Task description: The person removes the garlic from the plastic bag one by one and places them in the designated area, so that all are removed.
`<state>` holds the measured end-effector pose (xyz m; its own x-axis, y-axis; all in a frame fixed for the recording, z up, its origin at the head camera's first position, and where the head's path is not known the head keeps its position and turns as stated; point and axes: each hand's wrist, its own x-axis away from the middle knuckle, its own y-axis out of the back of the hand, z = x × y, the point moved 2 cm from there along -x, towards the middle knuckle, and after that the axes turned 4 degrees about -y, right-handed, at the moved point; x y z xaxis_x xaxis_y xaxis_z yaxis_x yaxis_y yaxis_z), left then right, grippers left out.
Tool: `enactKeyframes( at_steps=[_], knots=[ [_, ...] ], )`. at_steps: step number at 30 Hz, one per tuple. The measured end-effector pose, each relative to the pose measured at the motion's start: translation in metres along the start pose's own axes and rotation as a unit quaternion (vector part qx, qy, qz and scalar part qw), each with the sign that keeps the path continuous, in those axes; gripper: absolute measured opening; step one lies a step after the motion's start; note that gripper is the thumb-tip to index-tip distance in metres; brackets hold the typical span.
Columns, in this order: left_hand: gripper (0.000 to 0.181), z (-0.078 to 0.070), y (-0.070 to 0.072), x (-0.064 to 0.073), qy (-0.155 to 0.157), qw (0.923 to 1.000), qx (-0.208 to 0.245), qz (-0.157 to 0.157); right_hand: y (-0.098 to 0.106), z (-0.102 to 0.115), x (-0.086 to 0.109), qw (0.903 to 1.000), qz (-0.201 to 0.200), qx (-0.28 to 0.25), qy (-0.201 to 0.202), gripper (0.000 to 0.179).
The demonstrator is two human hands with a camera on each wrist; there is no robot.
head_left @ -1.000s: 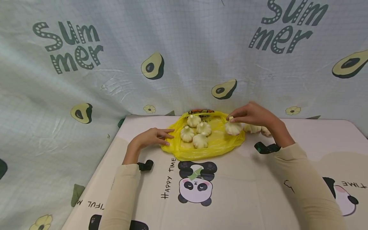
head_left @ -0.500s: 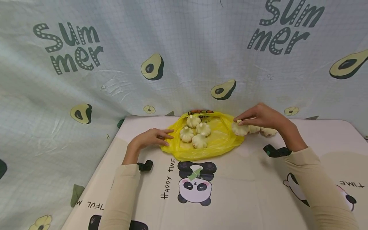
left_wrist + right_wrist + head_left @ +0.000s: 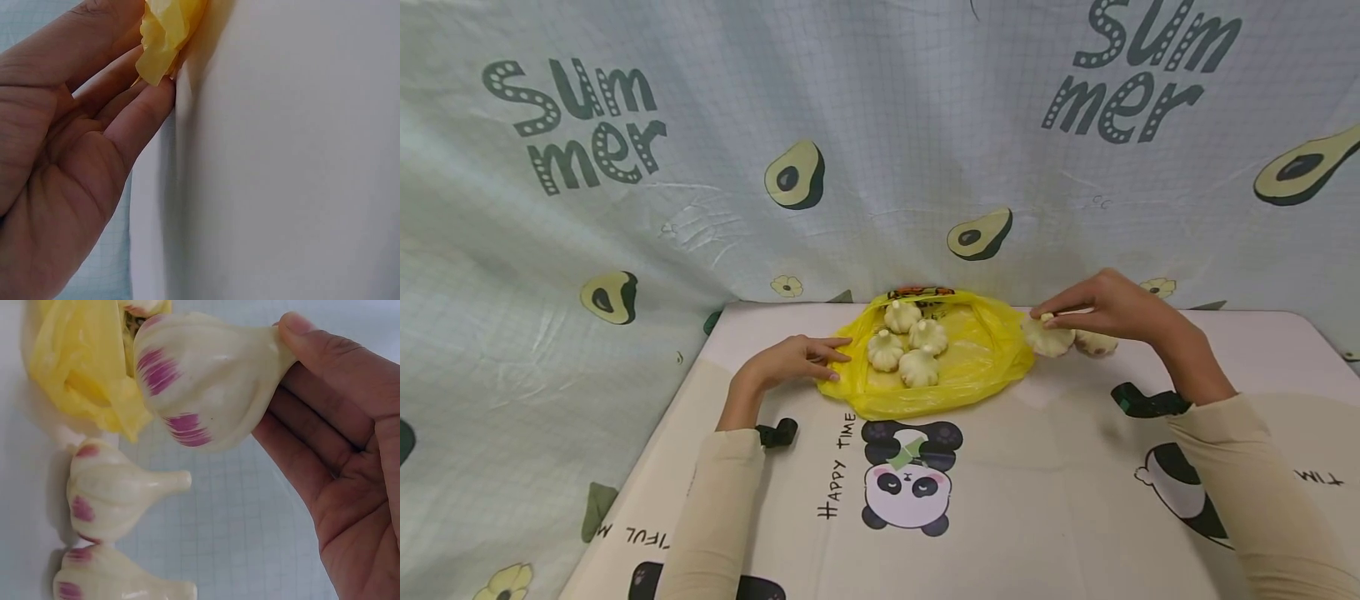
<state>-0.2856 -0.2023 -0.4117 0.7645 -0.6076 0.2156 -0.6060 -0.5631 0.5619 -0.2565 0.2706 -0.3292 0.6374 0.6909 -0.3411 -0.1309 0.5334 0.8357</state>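
Observation:
My right hand (image 3: 1120, 308) pinches a garlic bulb (image 3: 1049, 337) by its stem, just past the right edge of a yellow plastic bag (image 3: 925, 408). Up close in the right wrist view, that bulb (image 3: 200, 381) is cream with purple streaks. Thumb and fingertips of my left hand (image 3: 786, 362) hold the bag's left rim; the left wrist view shows the bag's edge (image 3: 165, 44) between them. Several garlic bulbs (image 3: 919, 367) sit in the bag's open mouth. Beyond the held bulb, another garlic bulb (image 3: 1096, 344) lies on the table, partly hidden by my right hand.
The right wrist view has two loose garlic bulbs (image 3: 103, 494) side by side, stems pointing the same way. A panda-print cloth (image 3: 1015, 500) covers the table. Behind its far edge hangs a pale curtain (image 3: 880, 100) printed with avocados.
My right hand has carried the garlic bulb rightward, from over the bag to beside the loose bulbs. My left hand stays at the bag's rim, and the bulbs in the bag have not moved.

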Motion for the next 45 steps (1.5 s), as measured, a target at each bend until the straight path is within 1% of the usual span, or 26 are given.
enactKeyframes(
  at_steps=[7, 11, 17, 23, 31, 36, 40, 45],
  knots=[
    [0.041, -0.001, -0.001, 0.000, 0.004, 1.0000, -0.001, -0.001, 0.003, -0.002, 0.010, 0.9999, -0.008, -0.002, 0.013, 0.031],
    [0.041, 0.000, -0.001, 0.000, 0.003, 1.0000, -0.003, 0.000, 0.003, -0.002, 0.014, 0.9999, -0.009, -0.010, 0.005, 0.030],
    [0.041, 0.002, 0.000, -0.001, 0.004, 1.0000, -0.005, 0.000, 0.000, -0.003, 0.020, 0.9996, -0.011, -0.003, -0.024, 0.029],
    [0.041, 0.002, 0.000, 0.000, 0.003, 1.0000, -0.006, -0.003, -0.002, -0.006, 0.034, 0.9980, -0.011, 0.011, -0.061, 0.025],
    [0.042, 0.002, -0.001, 0.001, -0.001, 1.0000, -0.004, -0.002, -0.006, -0.012, 0.053, 0.9948, -0.015, -0.001, -0.100, 0.024],
    [0.042, 0.002, -0.001, 0.001, -0.004, 1.0000, -0.005, -0.005, -0.003, -0.015, 0.063, 0.9931, -0.022, 0.001, -0.116, 0.024],
    [0.042, 0.003, -0.001, 0.001, -0.003, 1.0000, -0.005, -0.005, -0.001, -0.016, 0.070, 0.9926, -0.031, 0.009, -0.117, 0.025],
    [0.043, 0.003, -0.001, 0.002, -0.002, 0.9999, -0.009, -0.009, 0.002, -0.018, 0.079, 0.9907, -0.041, 0.021, -0.128, 0.025]
  ],
)
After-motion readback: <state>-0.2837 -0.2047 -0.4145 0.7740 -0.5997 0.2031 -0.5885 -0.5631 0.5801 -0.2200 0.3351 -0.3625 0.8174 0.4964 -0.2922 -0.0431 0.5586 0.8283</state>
